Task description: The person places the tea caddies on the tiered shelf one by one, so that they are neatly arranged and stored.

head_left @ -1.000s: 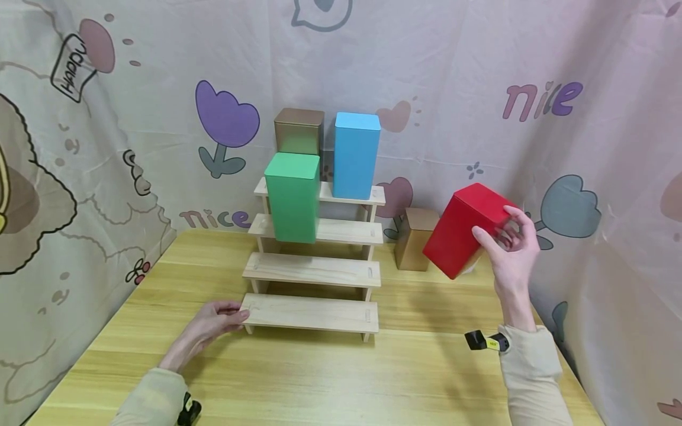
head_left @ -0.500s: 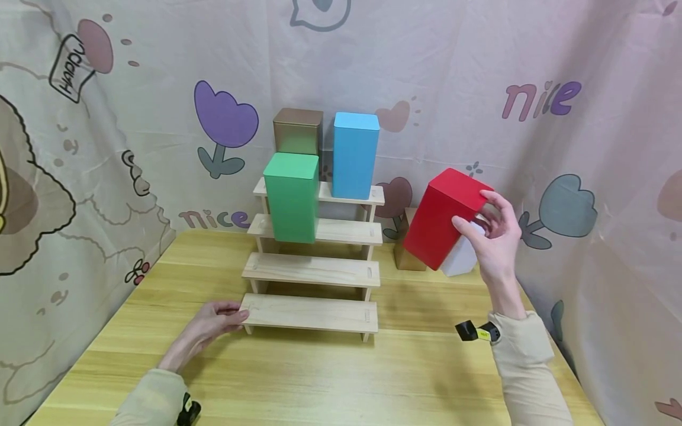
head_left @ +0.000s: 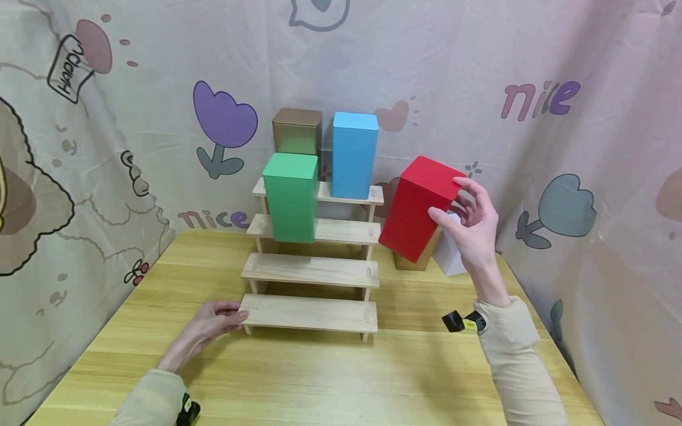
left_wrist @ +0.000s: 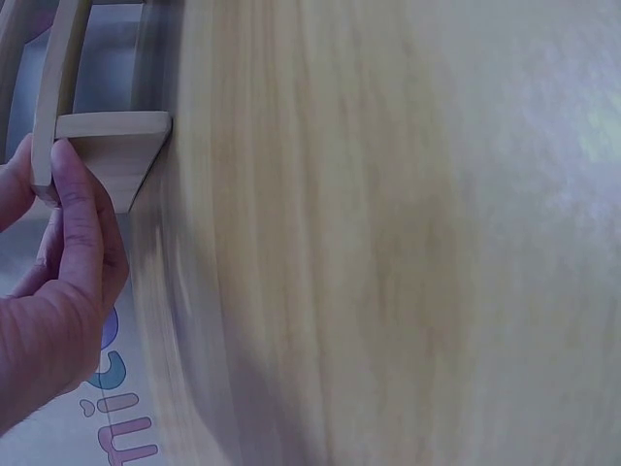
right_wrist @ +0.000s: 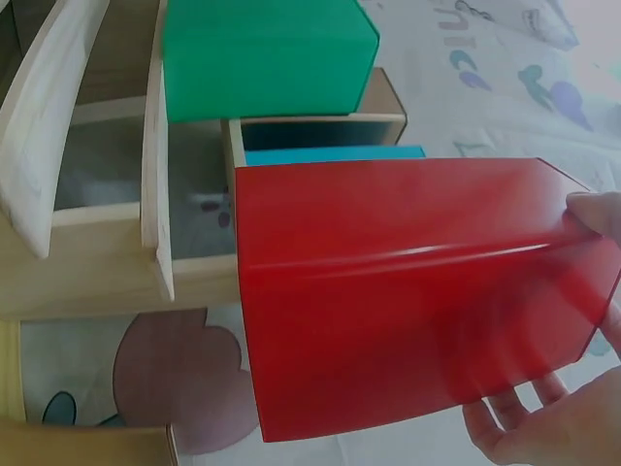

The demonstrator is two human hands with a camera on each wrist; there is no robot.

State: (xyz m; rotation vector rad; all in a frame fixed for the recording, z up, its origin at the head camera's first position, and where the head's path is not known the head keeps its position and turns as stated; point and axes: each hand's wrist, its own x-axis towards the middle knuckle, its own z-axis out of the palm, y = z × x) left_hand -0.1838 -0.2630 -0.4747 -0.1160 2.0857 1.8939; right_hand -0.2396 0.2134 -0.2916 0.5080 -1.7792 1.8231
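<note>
My right hand (head_left: 471, 222) grips a red box (head_left: 418, 207) near its top and holds it tilted in the air, right of a wooden stepped shelf (head_left: 310, 269). In the right wrist view the red box (right_wrist: 417, 301) fills much of the picture, with thumb and fingers on opposite sides of its end. My left hand (head_left: 213, 325) pinches the left end of the lowest shelf board, which the left wrist view shows between thumb and fingers (left_wrist: 82, 223). On the shelf stand a green box (head_left: 290, 198) on the second tier from the top and a blue box (head_left: 354, 155) on the top tier.
A brown box (head_left: 297, 130) stands on the top tier behind the green one. Behind the red box, a gold-brown box (head_left: 412, 260) and a white box (head_left: 450, 254) stand on the wooden table (head_left: 319, 378), partly hidden. A printed cloth (head_left: 453, 59) hangs behind.
My right hand has carried the red box left and slightly up, toward the shelf, which uncovers the white box. My left hand stays at the lowest board.
</note>
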